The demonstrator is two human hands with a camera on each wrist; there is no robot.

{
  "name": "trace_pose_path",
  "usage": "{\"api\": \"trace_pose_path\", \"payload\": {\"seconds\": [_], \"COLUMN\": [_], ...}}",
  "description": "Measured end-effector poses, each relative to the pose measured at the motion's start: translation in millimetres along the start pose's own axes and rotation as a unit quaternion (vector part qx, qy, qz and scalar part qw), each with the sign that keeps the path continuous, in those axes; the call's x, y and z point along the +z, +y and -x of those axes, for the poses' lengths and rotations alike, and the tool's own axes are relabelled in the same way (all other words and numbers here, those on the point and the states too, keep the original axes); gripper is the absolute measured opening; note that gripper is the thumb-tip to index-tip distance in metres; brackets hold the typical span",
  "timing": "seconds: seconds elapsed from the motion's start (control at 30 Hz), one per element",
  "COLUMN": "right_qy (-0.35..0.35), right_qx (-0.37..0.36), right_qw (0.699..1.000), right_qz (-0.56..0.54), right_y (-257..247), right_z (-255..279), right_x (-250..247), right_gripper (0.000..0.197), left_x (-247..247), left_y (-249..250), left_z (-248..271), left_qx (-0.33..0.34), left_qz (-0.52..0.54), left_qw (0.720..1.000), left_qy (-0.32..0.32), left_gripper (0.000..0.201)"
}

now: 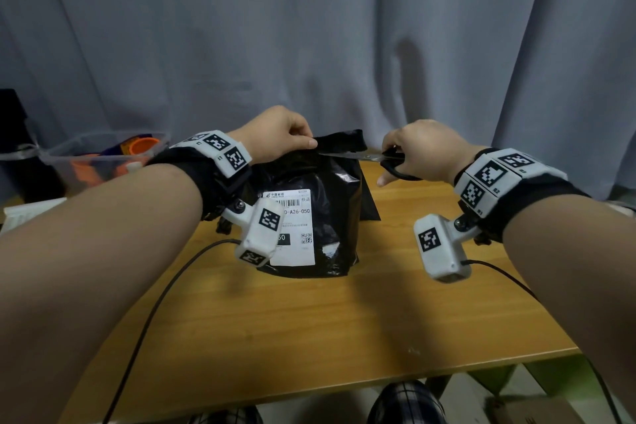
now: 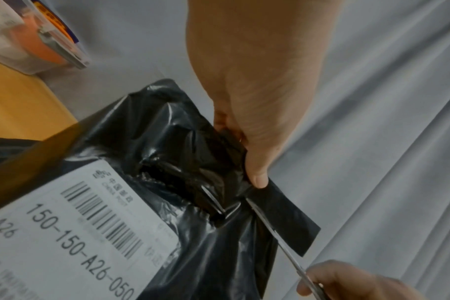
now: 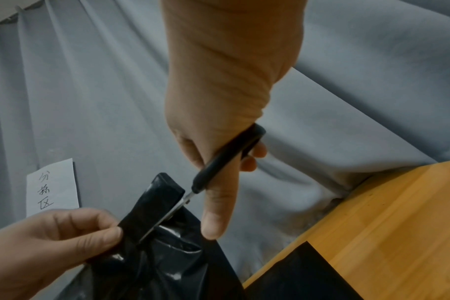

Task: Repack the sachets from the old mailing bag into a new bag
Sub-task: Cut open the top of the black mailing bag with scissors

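A: Hands, two. The left hand [image 1: 275,134] is pinched on the top strip of the old mailing bag [image 1: 309,217]; the right hand [image 1: 416,155] is curled through the black handles of the scissors [image 1: 371,158].

B: Position of the bag?

A: It is stood upright on the wooden table [image 1: 309,320], mid-table, label side toward the wearer. The blades are seen partly through the sealed top, just beside the left thumb [image 2: 257,172].

B: Advice for the cut?

A: The strip is best kept taut and the blades held high, along the seal, so that the contents are not nicked. No sachets are visible yet.

B: Counts, near to far?

A: One shipping label [image 1: 296,231]; one pair of scissors; one flat black sheet, possibly the new bag [image 1: 370,203], lying behind; one clear bin [image 1: 86,155] at far left; one grey curtain [image 1: 344,27].
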State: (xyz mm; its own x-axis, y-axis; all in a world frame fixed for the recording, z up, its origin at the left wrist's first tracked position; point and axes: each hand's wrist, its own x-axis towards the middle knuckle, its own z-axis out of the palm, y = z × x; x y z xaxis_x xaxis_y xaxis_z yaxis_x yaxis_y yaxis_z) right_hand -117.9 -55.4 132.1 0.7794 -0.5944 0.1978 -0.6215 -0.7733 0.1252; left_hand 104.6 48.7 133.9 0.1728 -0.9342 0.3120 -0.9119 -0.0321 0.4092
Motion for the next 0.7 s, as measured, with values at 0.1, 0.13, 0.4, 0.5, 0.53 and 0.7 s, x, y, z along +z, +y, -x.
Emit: {"api": "trace_pose_path", "payload": {"seconds": [0.1, 0.13, 0.4, 0.5, 0.53, 0.7], "right_qy": [0.014, 0.018, -0.022, -0.031, -0.032, -0.027], "right_qx": [-0.006, -0.008, 0.028, 0.031, 0.030, 0.011], "right_qw": [1.000, 1.000, 0.988, 0.978, 0.976, 0.982], "right_qz": [-0.018, -0.023, -0.152, -0.206, -0.214, -0.186], "right_y": [3, 4, -3, -5, -5, -11], "right_z": [-1, -2, -12, -17, -17, -16], "right_x": [5, 7, 14, 12, 11, 7], "right_gripper": [0.063, 0.065, 0.069, 0.069, 0.069, 0.058], "left_x": [2, 2, 6, 7, 6, 5], "left_y": [1, 2, 9, 9, 9, 12], "left_z": [-2, -3, -9, -11, -11, -10], "left_qx": [0.003, 0.003, 0.004, -0.001, 0.001, 0.017], "left_qz": [0.020, 0.028, 0.044, 0.042, 0.044, 0.049], "left_qw": [1.000, 0.999, 0.999, 0.999, 0.999, 0.999], "left_qy": [0.014, 0.016, 0.007, 0.021, 0.022, 0.008], "left_gripper": [0.018, 0.017, 0.017, 0.016, 0.016, 0.014]}}
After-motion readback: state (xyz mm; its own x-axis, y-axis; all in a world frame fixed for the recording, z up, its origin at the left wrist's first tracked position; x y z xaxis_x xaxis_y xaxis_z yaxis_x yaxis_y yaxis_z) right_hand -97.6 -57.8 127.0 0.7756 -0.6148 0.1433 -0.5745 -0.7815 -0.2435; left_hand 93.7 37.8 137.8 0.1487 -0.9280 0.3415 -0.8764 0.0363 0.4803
